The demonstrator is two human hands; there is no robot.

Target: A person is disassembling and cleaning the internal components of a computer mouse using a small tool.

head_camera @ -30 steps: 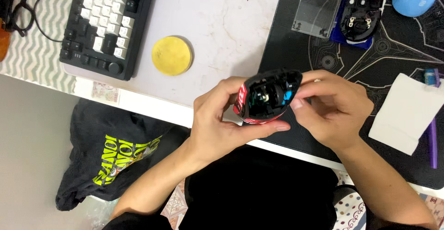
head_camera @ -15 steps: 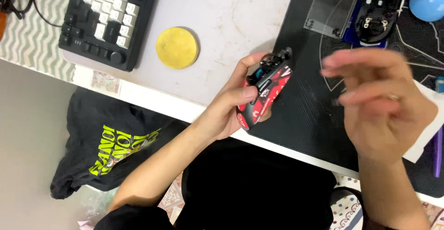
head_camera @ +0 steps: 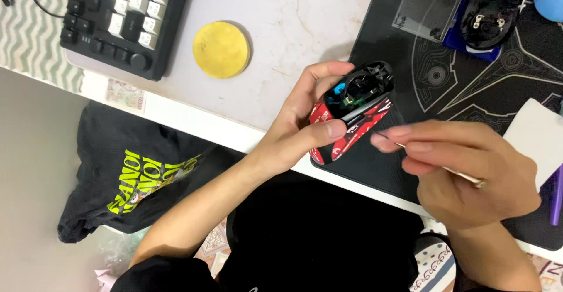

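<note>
White desk (head_camera: 305, 28) carries a black mat (head_camera: 469, 92); left hand (head_camera: 293, 133) grips an opened mouse (head_camera: 352, 113), its internals exposed; right hand (head_camera: 469, 174) pinches a thin tool (head_camera: 463, 176); reassembly seemingly remains.

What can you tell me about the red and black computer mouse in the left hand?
The red and black plastic computer mouse has its top shell off, so a black inner frame, a round cavity and a small blue part show. Its side panels are glossy red with white and black graphics. It is held tilted above the edge of the black desk mat, gripped by the left hand, thumb across its side. The right hand holds a thin metal tool pointed at it.
</note>
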